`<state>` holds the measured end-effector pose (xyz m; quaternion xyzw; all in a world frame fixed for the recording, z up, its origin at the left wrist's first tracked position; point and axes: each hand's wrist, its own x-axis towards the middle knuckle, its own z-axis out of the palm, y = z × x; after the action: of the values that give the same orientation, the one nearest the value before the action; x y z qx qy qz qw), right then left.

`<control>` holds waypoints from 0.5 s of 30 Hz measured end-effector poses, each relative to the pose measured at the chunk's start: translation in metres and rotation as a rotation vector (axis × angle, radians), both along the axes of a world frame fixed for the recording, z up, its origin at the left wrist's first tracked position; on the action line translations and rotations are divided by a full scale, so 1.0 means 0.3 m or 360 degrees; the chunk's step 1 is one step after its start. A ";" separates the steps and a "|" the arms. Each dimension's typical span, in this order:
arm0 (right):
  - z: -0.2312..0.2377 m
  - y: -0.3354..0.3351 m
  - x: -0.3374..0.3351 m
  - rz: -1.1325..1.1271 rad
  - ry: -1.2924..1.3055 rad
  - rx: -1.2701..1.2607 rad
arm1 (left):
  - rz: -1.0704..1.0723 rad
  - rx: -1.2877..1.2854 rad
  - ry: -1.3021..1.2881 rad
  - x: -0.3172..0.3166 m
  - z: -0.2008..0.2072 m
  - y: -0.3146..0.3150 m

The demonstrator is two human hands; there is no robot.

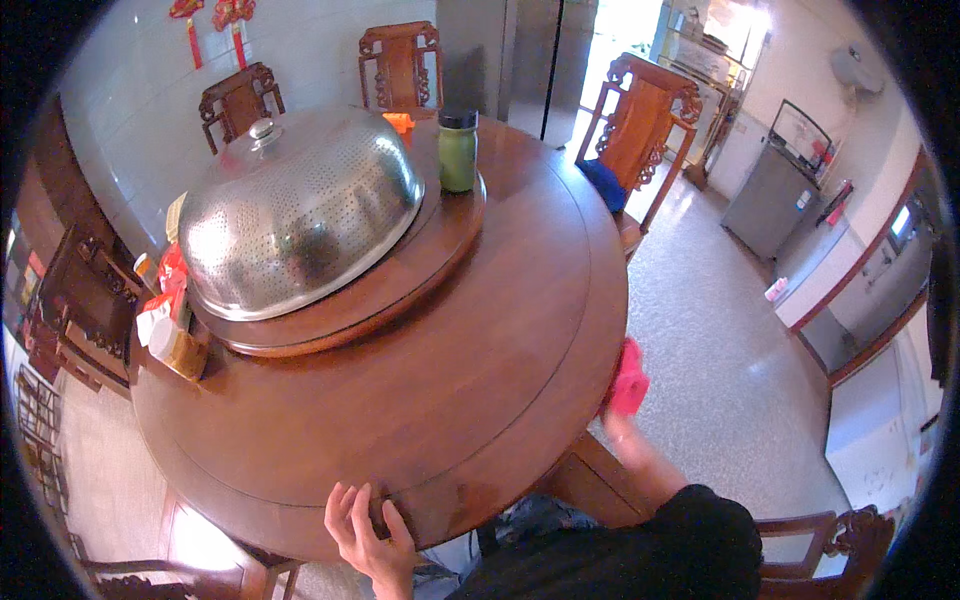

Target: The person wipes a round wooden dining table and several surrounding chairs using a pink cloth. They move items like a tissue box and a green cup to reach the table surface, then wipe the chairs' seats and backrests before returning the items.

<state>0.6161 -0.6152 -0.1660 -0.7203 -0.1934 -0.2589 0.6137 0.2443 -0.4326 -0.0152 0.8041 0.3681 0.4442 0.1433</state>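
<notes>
The table (450,370) is round, dark red-brown wood, and everything here is placed from it. The left hand (366,530) rests on its near rim, fingers spread apart and curled over the edge, holding nothing. The right hand (622,412) is at the table's right rim, closed on a pink cloth (628,378) pressed against the edge (the hand is blurred, so the fingers themselves are hard to make out). On the table's middle sits a wooden turntable (400,285), and on that a big perforated steel dome (300,215) with a knob on top. A green jar (458,150) with a black lid stands upright on the turntable's far right side, just beside the dome. Packets and a box (168,320) crowd the table's left rim. Carved chairs (640,130) stand round the far side.
</notes>
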 end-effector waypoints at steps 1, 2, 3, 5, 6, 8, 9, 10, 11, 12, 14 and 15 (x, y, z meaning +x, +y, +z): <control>-0.015 -0.004 0.117 -0.0042 -0.0004 -0.0060 | 0.0000 0.0000 0.0013 0.002 0.002 -0.001; -0.032 -0.009 0.224 -0.0085 -0.0042 -0.0163 | 0.0000 0.0003 0.0018 0.007 0.005 -0.003; -0.075 -0.069 0.390 -0.0186 -0.0256 -0.0412 | -0.0033 -0.0008 0.0007 0.023 0.007 -0.008; -0.082 -0.134 0.599 -0.0184 -0.0522 -0.0667 | -0.0037 -0.0028 -0.0023 0.042 0.013 -0.009; -0.057 -0.101 0.607 -0.0129 -0.0491 -0.0654 | -0.0010 -0.0034 -0.0007 0.039 0.016 -0.010; 0.002 -0.040 0.607 -0.0093 -0.0368 -0.0561 | 0.0012 -0.0027 0.0000 0.042 0.028 -0.009; 0.025 -0.004 0.578 -0.0083 -0.0339 -0.0523 | 0.0037 -0.0032 0.0009 0.037 0.032 -0.009; 0.048 0.022 0.537 -0.0080 -0.0331 -0.0490 | 0.0050 -0.0019 0.0025 0.035 0.034 -0.009; 0.068 0.038 0.476 -0.0066 -0.0332 -0.0459 | 0.0071 -0.0008 0.0038 0.032 0.034 -0.006; 0.082 0.051 0.415 -0.0032 -0.0340 -0.0432 | 0.0110 0.0007 0.0047 0.029 0.034 -0.006; 0.097 0.049 0.254 0.0039 -0.0356 -0.0365 | 0.0113 -0.0020 0.0044 0.022 0.034 -0.003; 0.095 0.027 0.163 0.0077 -0.0354 -0.0362 | 0.0093 -0.0032 0.0041 0.024 0.038 0.000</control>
<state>0.6651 -0.6072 -0.1374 -0.7472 -0.3055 -0.2987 0.5091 0.2515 -0.4326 -0.0039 0.7972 0.3976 0.4343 0.1335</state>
